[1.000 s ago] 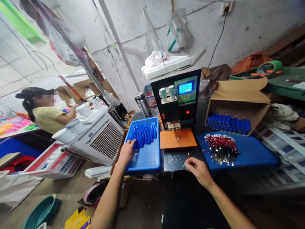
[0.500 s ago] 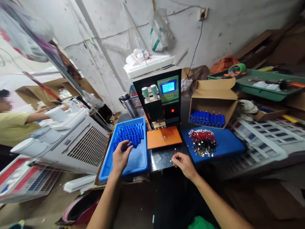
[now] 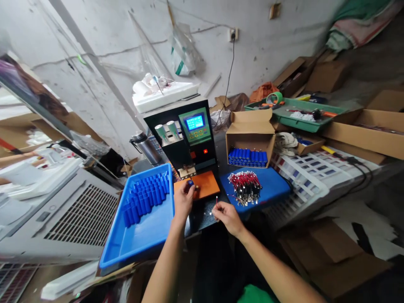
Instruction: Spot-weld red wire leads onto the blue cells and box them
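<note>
My left hand [image 3: 183, 202] is closed on a blue cylindrical battery cell [image 3: 190, 183], at the near left of the orange plate [image 3: 208, 183]. Most of the cell is hidden by my fingers. Just above the plate sit the electrodes of a spot welder [image 3: 195, 145] with a lit blue screen. My right hand [image 3: 229, 216] pinches a short wire lead [image 3: 216, 199], its red wire and small white end sticking up past the fingertips. Left of the plate, a blue tray [image 3: 142, 235] holds rows of blue battery cells [image 3: 145, 195].
A pile of red and black wire leads [image 3: 245, 185] lies on a blue pad [image 3: 274, 185]. Behind it stands a cardboard box [image 3: 251, 132] with more blue cells. A steel thermos [image 3: 145, 147] stands behind the tray. A green tray [image 3: 303, 118] is at the back right.
My left hand has moved right from the blue tray to the orange plate, now with a cell in its fingers. My right hand still pinches the lead. The view has swung right.
</note>
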`<state>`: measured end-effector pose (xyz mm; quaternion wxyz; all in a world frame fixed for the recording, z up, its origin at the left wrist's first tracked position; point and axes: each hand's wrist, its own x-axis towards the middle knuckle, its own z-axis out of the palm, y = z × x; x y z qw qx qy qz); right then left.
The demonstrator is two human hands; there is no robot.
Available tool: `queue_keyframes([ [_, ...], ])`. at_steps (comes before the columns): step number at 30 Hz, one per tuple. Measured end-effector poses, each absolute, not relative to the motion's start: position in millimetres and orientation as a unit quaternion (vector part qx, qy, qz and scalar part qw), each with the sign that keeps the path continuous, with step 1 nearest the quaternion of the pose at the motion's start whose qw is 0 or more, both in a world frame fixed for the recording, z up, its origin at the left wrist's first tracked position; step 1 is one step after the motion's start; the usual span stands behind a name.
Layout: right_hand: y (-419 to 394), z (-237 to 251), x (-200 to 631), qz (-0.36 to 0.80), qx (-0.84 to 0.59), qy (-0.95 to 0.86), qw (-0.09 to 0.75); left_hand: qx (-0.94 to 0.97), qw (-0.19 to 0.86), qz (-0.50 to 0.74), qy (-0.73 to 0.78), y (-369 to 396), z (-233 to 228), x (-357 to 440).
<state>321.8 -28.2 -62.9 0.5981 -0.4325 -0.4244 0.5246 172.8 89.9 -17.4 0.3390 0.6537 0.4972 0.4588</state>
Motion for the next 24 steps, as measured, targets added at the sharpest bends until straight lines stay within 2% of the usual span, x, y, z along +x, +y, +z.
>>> queue_keyframes([
  [10,45,-21,331,0.433,-0.439,-0.413,0.670,0.647,0.354,0.476,0.479,94,-28,181],
  [17,95,-23,307,0.453,-0.443,-0.389,0.668,0.658,0.345,0.466,0.480,90,-29,179],
  [24,103,-24,296,0.436,-0.462,-0.422,0.647,0.654,0.330,0.472,0.491,90,-32,179],
])
